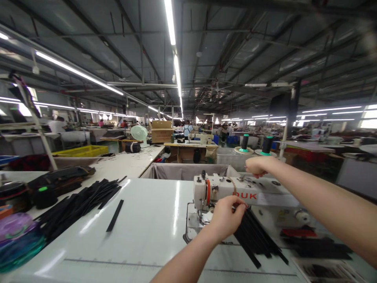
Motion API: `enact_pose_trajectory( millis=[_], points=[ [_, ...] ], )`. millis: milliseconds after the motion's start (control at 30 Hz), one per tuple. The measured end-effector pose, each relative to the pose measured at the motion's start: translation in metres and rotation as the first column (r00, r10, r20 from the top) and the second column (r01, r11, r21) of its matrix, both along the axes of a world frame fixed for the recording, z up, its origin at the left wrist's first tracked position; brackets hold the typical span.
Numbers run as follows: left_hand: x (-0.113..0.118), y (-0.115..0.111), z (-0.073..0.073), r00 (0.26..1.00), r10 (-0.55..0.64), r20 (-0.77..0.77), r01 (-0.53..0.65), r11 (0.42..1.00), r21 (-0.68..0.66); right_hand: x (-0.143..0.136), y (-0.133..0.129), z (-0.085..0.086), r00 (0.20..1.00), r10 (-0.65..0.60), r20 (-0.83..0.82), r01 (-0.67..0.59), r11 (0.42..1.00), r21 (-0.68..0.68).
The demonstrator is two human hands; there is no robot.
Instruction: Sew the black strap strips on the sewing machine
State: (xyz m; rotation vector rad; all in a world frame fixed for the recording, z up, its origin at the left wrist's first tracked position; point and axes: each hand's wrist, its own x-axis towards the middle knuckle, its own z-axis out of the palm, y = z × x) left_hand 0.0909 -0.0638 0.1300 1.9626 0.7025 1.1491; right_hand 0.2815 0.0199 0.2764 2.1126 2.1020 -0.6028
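My left hand (226, 218) is in front of the head of a white sewing machine (203, 192), its thumb and fingertips pinched together. What they pinch is too small to make out. Black fabric strips (255, 236) fan out on the table just below those fingertips; whether the hand touches them I cannot tell. Above the machine's arm, my right hand (259, 165) is closed with the fingers bent down, and anything in it is hidden. Two black thread cones (245, 143) on green bases stand just behind it.
A heap of black strips (79, 204) lies along the table's left side, with one single strip (114, 215) apart from it. Black thread spool (44, 196) and a purple and teal bundle (20, 239) sit at far left. A grey fabric-lined bin (188, 171) is behind the table.
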Motion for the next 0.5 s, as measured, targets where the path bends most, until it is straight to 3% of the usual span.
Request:
enact_pose_trajectory(
  millis=[367, 500],
  points=[
    [0.011, 0.012, 0.000, 1.000, -0.008, 0.012, 0.008, 1.000, 0.016, -0.004, -0.001, 0.002, 0.990, 0.012, 0.140, -0.002, 0.997, -0.075],
    [0.017, 0.017, -0.003, 1.000, -0.012, 0.016, 0.012, 0.999, 0.047, 0.001, -0.002, -0.002, 0.988, 0.059, 0.144, -0.058, 0.998, -0.013]
  ],
)
